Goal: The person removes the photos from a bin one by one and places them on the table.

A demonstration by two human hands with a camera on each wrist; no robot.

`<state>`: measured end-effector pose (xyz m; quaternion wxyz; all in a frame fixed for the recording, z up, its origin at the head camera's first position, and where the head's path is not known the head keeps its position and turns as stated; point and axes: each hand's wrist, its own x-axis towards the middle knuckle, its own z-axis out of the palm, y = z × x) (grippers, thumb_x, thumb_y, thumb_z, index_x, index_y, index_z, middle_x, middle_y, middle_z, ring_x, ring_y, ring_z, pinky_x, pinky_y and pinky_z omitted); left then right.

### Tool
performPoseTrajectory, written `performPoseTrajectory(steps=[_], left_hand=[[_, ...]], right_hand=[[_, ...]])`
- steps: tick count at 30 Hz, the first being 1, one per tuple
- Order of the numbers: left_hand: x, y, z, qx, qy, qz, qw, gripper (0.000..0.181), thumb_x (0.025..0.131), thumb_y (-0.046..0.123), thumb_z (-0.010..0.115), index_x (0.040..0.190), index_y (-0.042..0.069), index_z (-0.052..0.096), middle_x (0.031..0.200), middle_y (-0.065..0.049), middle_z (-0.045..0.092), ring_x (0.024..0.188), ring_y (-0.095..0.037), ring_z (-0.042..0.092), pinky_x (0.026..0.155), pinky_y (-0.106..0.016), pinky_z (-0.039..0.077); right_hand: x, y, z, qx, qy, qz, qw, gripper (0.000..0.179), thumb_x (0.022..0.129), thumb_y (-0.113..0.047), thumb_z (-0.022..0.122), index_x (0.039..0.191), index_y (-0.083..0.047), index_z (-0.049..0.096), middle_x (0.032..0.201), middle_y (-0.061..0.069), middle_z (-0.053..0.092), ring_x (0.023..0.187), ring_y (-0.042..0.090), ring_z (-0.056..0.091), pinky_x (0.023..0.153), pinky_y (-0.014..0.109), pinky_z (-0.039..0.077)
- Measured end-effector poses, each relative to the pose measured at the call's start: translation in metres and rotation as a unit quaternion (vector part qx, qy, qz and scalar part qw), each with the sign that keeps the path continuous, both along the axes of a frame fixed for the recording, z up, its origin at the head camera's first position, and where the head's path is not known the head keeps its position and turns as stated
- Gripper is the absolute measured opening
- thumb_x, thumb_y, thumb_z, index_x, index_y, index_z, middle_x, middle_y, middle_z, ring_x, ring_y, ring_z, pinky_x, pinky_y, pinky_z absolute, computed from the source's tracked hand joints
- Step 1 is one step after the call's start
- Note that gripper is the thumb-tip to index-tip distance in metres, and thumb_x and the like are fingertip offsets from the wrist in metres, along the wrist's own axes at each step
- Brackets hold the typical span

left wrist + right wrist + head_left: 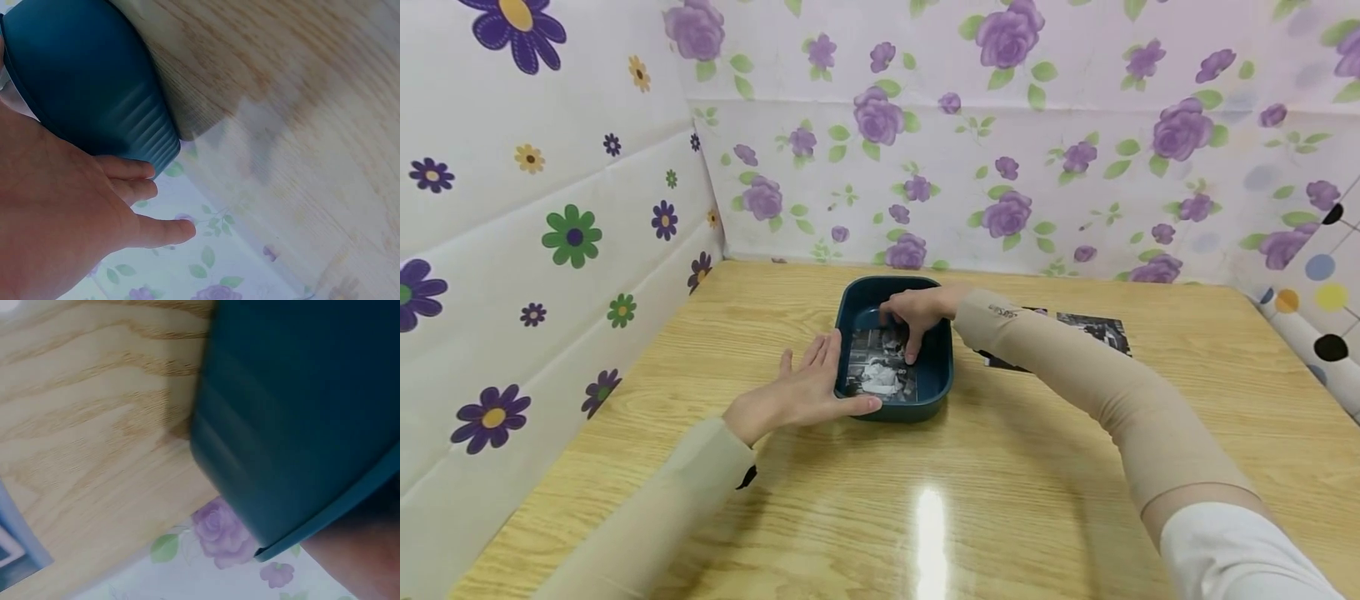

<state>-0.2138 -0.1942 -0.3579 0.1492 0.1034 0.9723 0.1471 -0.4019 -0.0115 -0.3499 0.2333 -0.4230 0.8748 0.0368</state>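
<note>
A dark teal plastic bin [938,410] stands on the table with its open top up. Inside it lie black-and-white photo cards [880,375]; how many overlap cannot be told. My left hand [797,392] rests against the bin's left side, fingers straight and thumb stretched along the near rim. In the left wrist view, the ribbed bin wall [125,119] is beside those fingers. My right hand [917,312] reaches over the right rim into the bin, thumb and fingers spread apart over the cards. The right wrist view shows mostly the bin's outer wall [294,425], and the fingertips are hidden there.
More photo cards [1093,331] lie on the wooden table [1000,483] right of the bin, partly covered by the right forearm. A card corner [19,550] shows in the right wrist view. Flower-patterned sheets [820,167] border the table's back and left.
</note>
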Motion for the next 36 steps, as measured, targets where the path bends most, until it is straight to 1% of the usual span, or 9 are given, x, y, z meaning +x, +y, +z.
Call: performPoseTrajectory(steps=[8,12,16,20,22,26,28,30,36], left_hand=[[0.0,0.001,0.0,0.005,0.003,0.0,1.0,0.125,0.075,0.088,0.041,0.154,0.008,-0.015,0.163,-0.009,-0.012,0.152,-0.026,-0.008,0.114,-0.066,-0.009],[0.0,0.001,0.001,0.005,-0.001,0.002,1.0,0.126,0.075,0.088,0.041,0.153,0.009,-0.016,0.163,-0.009,-0.012,0.152,-0.026,-0.009,0.114,-0.065,-0.009],[0.0,0.001,0.0,0.005,-0.002,0.007,1.0,0.126,0.074,0.088,0.043,0.153,0.01,-0.016,0.163,-0.01,-0.012,0.152,-0.026,-0.01,0.114,-0.065,-0.009],[0.0,0.002,0.0,0.005,0.001,0.007,1.0,0.127,0.074,0.088,0.043,0.153,0.009,-0.016,0.163,-0.012,-0.01,0.152,-0.027,-0.008,0.114,-0.066,-0.008],[0.0,0.002,0.0,0.004,0.002,0.006,1.0,0.127,0.074,0.088,0.043,0.153,0.008,-0.016,0.163,-0.012,-0.01,0.152,-0.028,-0.008,0.113,-0.066,-0.007],[0.0,0.003,0.0,0.002,0.0,0.006,1.0,0.126,0.075,0.087,0.042,0.153,0.008,-0.016,0.163,-0.012,-0.011,0.152,-0.028,-0.008,0.113,-0.067,-0.007],[0.0,0.003,0.0,0.002,-0.001,0.007,1.0,0.126,0.075,0.087,0.042,0.153,0.008,-0.016,0.163,-0.012,-0.011,0.152,-0.028,-0.008,0.113,-0.067,-0.007],[0.0,0.003,-0.001,0.001,-0.002,0.009,1.0,0.126,0.075,0.088,0.042,0.153,0.008,-0.016,0.163,-0.012,-0.011,0.152,-0.028,-0.008,0.113,-0.067,-0.008],[-0.001,0.003,-0.001,0.002,-0.003,0.008,1.0,0.127,0.074,0.089,0.041,0.153,0.009,-0.016,0.163,-0.011,-0.012,0.152,-0.028,-0.009,0.113,-0.067,-0.008]], right_hand=[[0.002,0.006,-0.004,-0.034,0.007,0.009,0.9994,0.074,0.066,-0.046,0.087,0.122,-0.012,0.053,0.122,0.009,0.052,0.108,0.022,0.05,0.096,0.037,0.045],[0.007,0.007,-0.002,-0.047,0.004,-0.001,0.9989,0.07,0.068,-0.04,0.087,0.118,-0.01,0.05,0.112,0.007,0.054,0.097,0.02,0.049,0.087,0.032,0.044],[0.012,0.008,0.0,-0.058,0.024,-0.014,0.998,0.066,0.071,-0.041,0.085,0.114,-0.011,0.045,0.101,0.005,0.052,0.088,0.018,0.047,0.076,0.029,0.041],[0.016,0.013,0.003,-0.11,0.019,-0.03,0.9933,0.062,0.075,-0.034,0.084,0.116,-0.009,0.044,0.1,0.007,0.054,0.085,0.019,0.049,0.074,0.03,0.041],[0.018,0.018,0.004,-0.149,0.011,-0.036,0.9881,0.061,0.078,-0.029,0.082,0.12,-0.008,0.043,0.106,0.01,0.055,0.087,0.021,0.05,0.076,0.031,0.042],[0.022,0.026,0.003,-0.243,-0.054,-0.069,0.9659,0.06,0.083,-0.014,0.076,0.129,-0.008,0.038,0.125,0.017,0.048,0.091,0.026,0.059,0.077,0.035,0.052],[0.026,0.029,0.002,-0.288,-0.102,-0.096,0.9474,0.059,0.087,-0.007,0.071,0.133,-0.008,0.034,0.133,0.018,0.041,0.094,0.029,0.062,0.076,0.04,0.057],[0.029,0.031,0.0,-0.326,-0.155,-0.128,0.9238,0.058,0.09,0.0,0.064,0.137,-0.009,0.031,0.137,0.019,0.036,0.096,0.032,0.063,0.075,0.044,0.059],[0.034,0.038,0.007,-0.382,-0.222,-0.201,0.8742,0.058,0.094,0.007,0.053,0.142,-0.012,0.027,0.144,0.017,0.03,0.104,0.028,0.053,0.076,0.041,0.054]])
